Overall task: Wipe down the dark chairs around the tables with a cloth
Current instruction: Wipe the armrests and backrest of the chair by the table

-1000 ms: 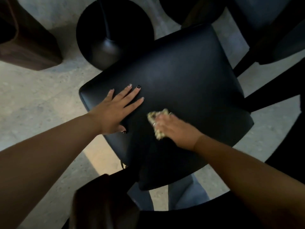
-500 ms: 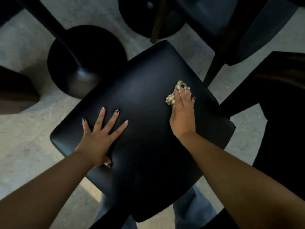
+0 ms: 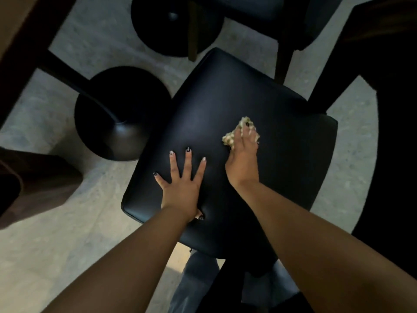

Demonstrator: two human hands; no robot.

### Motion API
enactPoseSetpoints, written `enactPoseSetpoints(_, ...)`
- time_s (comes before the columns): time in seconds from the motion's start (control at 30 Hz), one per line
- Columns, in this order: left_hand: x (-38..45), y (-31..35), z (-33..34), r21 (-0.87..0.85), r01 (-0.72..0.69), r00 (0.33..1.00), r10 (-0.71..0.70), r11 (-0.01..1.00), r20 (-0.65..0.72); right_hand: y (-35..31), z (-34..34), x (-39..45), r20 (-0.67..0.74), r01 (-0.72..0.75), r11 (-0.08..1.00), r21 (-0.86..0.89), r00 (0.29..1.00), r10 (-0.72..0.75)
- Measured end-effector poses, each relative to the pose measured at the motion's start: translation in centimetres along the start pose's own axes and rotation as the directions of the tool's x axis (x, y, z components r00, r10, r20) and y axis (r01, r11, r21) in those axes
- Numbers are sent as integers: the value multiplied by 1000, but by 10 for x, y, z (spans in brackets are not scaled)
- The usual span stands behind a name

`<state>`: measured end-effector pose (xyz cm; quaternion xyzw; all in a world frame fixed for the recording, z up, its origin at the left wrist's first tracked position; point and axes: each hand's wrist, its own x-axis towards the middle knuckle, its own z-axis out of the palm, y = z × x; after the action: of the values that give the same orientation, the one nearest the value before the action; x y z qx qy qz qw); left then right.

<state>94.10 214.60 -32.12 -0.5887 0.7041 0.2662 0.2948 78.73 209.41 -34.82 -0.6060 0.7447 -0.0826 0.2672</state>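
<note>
A: Reading from the left, we first meet the round table base (image 3: 121, 114) on the pale floor (image 3: 45, 233), well apart from any fingers. Next comes our left hand (image 3: 180, 186), flat on the dark chair seat (image 3: 259, 105) with fingers (image 3: 188, 162) spread and relaxed, grasping nothing; it braces the seat just as it did half a second ago.

B: And to the right of it?

A: There our right hand (image 3: 243, 161) presses the crumpled pale cloth (image 3: 232, 135) onto the seat. The fingers lie over the cloth, which bulges out beyond the fingertips and to their left. Whether they clutch it or merely push it we cannot tell. Since a second ago the cloth has travelled from the near part of the seat to beyond the left fingertips.

B: Meaning?

A: We judge this seat partly wiped; the far corner past the cloth remains, as does a second chair (image 3: 293, 23) behind.
</note>
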Motion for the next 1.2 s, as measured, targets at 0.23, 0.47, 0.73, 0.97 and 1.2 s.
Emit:
enactPoseSetpoints(0.23,0,0,-2,26,9,1000,-10,1000,15,13,-24,2,240,114,989,-92,967,-89)
enactPoseSetpoints(0.47,-4,4,-8,66,20,999,-22,998,29,25,-47,-8,366,175,970,-171,925,-102)
enactPoseSetpoints(0.73,-2,2,-5,51,-7,1000,6,999,9,30,-40,-33,359,95,982,-166,933,-30)
enactPoseSetpoints(0.97,-1,-6,-15,69,-140,989,136,988,56,-3,-14,-36,61,-75,997,-24,995,76)
enactPoseSetpoints(1.2,43,-48,-56,-5,-288,955,287,958,-80,-43,-9,-7,-330,-323,875,360,834,443)
